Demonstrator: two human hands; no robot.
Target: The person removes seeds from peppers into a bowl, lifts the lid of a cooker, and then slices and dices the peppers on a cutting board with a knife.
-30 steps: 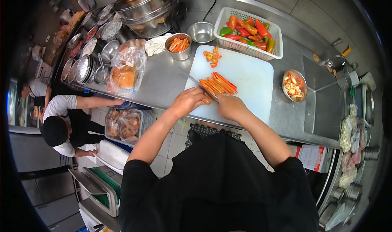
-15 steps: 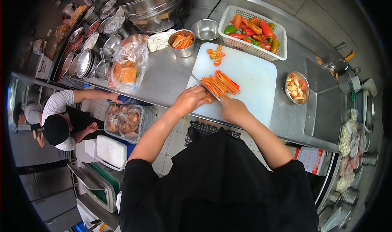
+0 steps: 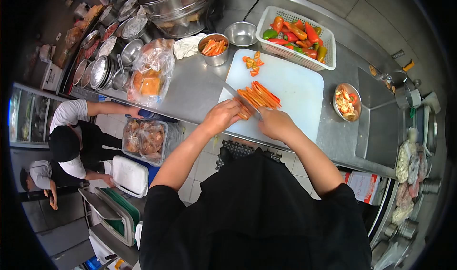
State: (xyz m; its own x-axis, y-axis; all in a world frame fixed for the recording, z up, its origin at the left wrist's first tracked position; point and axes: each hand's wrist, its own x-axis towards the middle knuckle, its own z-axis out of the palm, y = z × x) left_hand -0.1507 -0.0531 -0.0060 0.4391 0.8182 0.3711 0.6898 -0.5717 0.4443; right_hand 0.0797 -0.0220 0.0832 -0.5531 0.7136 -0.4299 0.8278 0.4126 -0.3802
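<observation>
My right hand is closed around the handle of a kitchen knife, its blade pointing up and left. Curled fingertips of my left hand press pepper strips onto the white cutting board, on the left side of the blade. A bundle of cut red-orange pepper strips lies on the blade's right. Farther up the board are some small pepper pieces.
A white basket of peppers, a metal container of strips and an empty-looking bowl stand behind the board. Right: a bowl of scraps beside the sink. Left: bagged food and two people.
The knife blade has shifted slightly right, widening the group of strips under my left hand. At left, one person's hand has moved down to a white lid, and the other person has moved lower in view.
</observation>
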